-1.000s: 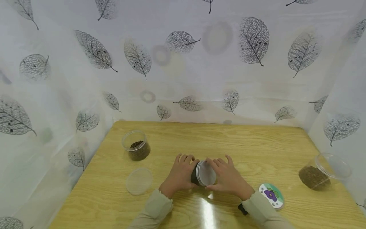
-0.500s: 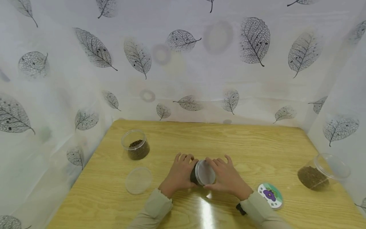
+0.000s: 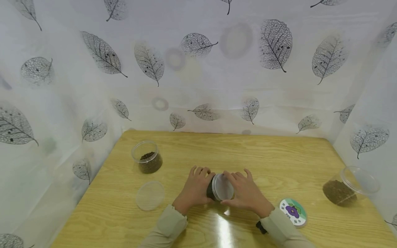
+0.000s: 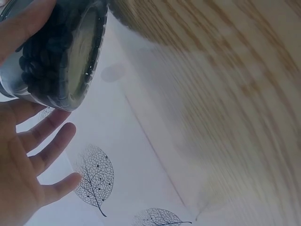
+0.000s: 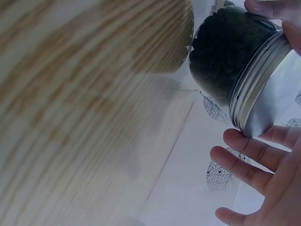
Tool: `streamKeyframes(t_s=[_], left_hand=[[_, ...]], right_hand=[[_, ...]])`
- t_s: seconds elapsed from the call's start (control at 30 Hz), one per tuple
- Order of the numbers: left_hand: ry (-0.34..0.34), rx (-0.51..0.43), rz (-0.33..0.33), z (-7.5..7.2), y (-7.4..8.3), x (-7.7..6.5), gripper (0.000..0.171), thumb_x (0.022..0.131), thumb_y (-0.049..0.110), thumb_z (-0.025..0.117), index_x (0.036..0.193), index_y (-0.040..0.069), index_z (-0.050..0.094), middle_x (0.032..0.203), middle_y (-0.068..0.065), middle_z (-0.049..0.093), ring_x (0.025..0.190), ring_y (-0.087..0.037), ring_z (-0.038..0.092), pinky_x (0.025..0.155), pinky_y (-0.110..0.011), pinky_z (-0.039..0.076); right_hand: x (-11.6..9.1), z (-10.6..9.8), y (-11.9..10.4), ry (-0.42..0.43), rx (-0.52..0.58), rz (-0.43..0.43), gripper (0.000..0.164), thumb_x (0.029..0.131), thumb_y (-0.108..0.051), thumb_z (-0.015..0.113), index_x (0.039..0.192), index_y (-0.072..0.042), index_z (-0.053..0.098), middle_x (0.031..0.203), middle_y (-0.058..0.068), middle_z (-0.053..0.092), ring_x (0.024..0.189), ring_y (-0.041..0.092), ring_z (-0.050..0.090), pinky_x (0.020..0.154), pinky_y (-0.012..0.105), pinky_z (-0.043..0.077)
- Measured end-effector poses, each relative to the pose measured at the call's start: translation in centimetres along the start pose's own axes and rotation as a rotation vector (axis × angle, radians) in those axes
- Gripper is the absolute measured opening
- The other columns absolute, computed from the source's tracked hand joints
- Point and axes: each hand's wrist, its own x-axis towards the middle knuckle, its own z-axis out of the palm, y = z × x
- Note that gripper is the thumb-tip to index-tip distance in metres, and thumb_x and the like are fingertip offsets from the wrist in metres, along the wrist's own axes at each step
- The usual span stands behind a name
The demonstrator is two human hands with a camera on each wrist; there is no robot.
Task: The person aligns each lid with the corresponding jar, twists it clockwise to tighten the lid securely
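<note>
A clear jar [image 5: 230, 47] of dark, bean-like pieces lies tilted between the two hands, its silver screw lid [image 3: 224, 187] facing right in the head view. My left hand [image 3: 196, 187] grips the jar's body, thumb on one side and fingertips on the other, as the left wrist view shows. On the lid's rim, my right hand [image 3: 246, 193] pinches with thumb and fingers. The other fingers of both hands stand spread off the jar. In the left wrist view, the jar's clear base [image 4: 83, 52] faces right. Whether the jar touches the table cannot be told.
An uncovered clear tub [image 3: 150, 164] with brown granules stands at the left. Near it lies a translucent disc-shaped lid [image 3: 150, 195]. A round card with a purple flower [image 3: 293, 212] lies beside the right sleeve. Another tub [image 3: 340, 192], with brown contents, stands at the right edge.
</note>
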Motion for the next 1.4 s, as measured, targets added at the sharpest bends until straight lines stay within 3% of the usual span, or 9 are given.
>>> streamKeyframes(t_s=[0.43, 0.83, 1.07, 1.2, 1.4], left_hand=[[-0.016, -0.062, -0.023, 0.0, 0.0, 0.0, 0.086, 0.052, 0.058, 0.085, 0.124, 0.022, 0.054, 0.117, -0.001, 0.052, 0.111, -0.022, 0.049, 0.104, -0.050, 0.036], [-0.020, -0.026, -0.024, -0.2, 0.0, 0.0, 0.086, 0.053, 0.062, 0.083, 0.125, 0.024, 0.054, 0.119, -0.001, 0.051, 0.113, -0.023, 0.047, 0.105, -0.050, 0.034], [-0.008, -0.030, -0.021, 0.0, -0.2, 0.0, 0.087, 0.051, 0.061, 0.084, 0.124, 0.023, 0.055, 0.118, -0.001, 0.051, 0.113, -0.022, 0.047, 0.105, -0.050, 0.034], [-0.014, -0.040, -0.020, -0.2, -0.2, 0.0, 0.088, 0.051, 0.060, 0.084, 0.125, 0.022, 0.055, 0.118, -0.001, 0.051, 0.113, -0.023, 0.047, 0.105, -0.051, 0.034], [-0.007, -0.040, -0.013, -0.2, -0.2, 0.0, 0.086, 0.051, 0.058, 0.085, 0.123, 0.022, 0.056, 0.117, -0.001, 0.051, 0.112, -0.023, 0.047, 0.103, -0.050, 0.035]], right_hand=[[-0.2, -0.4, 0.0, -0.041, 0.014, 0.018, 0.095, 0.060, -0.064, 0.075, 0.133, -0.010, 0.046, 0.113, 0.009, 0.065, 0.104, 0.026, 0.060, 0.099, 0.064, 0.032], [-0.3, -0.4, 0.7, -0.064, -0.017, 0.007, 0.099, 0.058, -0.068, 0.074, 0.135, -0.012, 0.046, 0.114, 0.008, 0.064, 0.105, 0.027, 0.059, 0.099, 0.065, 0.032], [0.0, -0.5, 1.3, -0.028, -0.037, -0.086, 0.106, 0.054, -0.066, 0.078, 0.139, -0.013, 0.042, 0.111, 0.003, 0.062, 0.105, 0.023, 0.058, 0.099, 0.065, 0.032], [0.2, -0.7, 1.5, 0.008, -0.050, -0.138, 0.101, 0.054, -0.064, 0.079, 0.136, -0.016, 0.046, 0.108, 0.000, 0.060, 0.103, 0.022, 0.056, 0.099, 0.064, 0.033], [0.4, -0.7, 1.4, 0.021, -0.039, -0.152, 0.094, 0.055, -0.062, 0.079, 0.131, -0.015, 0.051, 0.109, 0.002, 0.061, 0.103, 0.022, 0.057, 0.096, 0.063, 0.036]])
